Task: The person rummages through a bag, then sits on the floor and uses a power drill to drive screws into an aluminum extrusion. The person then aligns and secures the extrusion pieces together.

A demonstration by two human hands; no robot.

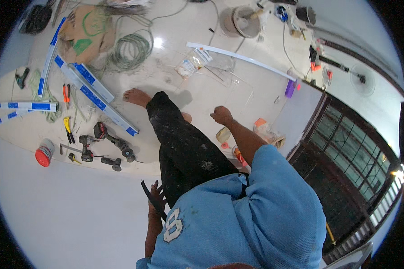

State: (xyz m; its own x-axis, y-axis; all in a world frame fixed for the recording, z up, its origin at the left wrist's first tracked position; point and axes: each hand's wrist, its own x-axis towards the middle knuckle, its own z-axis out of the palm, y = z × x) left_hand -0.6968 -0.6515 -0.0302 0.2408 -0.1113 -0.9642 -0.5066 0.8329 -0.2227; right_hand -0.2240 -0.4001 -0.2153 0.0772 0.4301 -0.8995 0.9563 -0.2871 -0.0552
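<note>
My left hand (156, 196) hangs low at my left side, its fingers apart. A black strap (147, 190) lies across that hand and wrist, and I see no grip around it. My right hand (222, 116) is out in front of my body, curled into a fist, and nothing shows in it. Neither hand touches the things on the floor. The tools closest to my left hand are a small black angle grinder (112, 163), a cordless grinder with a red battery (116, 141) and a cordless drill (86, 147).
White-and-blue strips (98, 101) lie beside my bare foot. Orange-handled pliers (66, 95), a yellow-handled tool (68, 129) and a red-lidded tub (44, 154) are on the left. A coiled hose (132, 51), cardboard (85, 31), bucket (242, 22) and long white strip (247, 59) lie ahead. A fan (361, 78) stands right.
</note>
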